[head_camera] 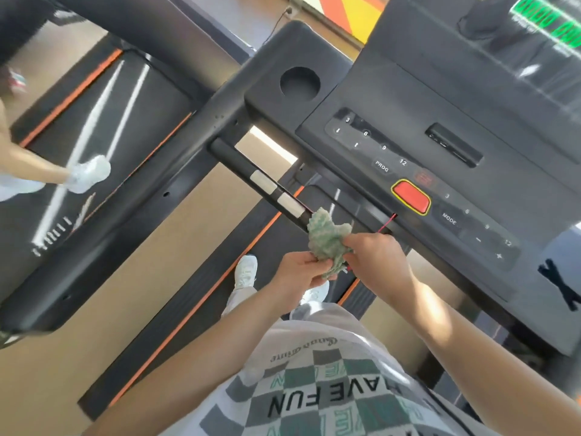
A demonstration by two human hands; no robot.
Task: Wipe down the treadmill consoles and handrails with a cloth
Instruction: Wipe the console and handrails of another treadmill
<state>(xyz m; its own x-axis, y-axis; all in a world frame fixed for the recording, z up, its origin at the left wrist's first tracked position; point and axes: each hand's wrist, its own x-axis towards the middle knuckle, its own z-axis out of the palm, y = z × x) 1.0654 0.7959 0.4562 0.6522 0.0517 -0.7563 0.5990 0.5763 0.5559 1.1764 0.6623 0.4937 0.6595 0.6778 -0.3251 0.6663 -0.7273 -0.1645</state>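
Together, left hand (300, 272) and right hand (377, 253) grip the bunched cloth (328, 242) between them, fingers closed.

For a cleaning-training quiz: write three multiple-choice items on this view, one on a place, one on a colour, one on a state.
1. Where is the cloth?
A. in the cup holder
B. held near the front handlebar
C. on the belt

2. What colour is the big console button?
A. red
B. blue
C. white

3. How is the cloth held?
A. left hand only
B. by both hands
C. lying loose

Key: 1 B, it sits by the handlebar. 2 A, red with a yellow rim. 3 B, left hand and right hand both grip it.
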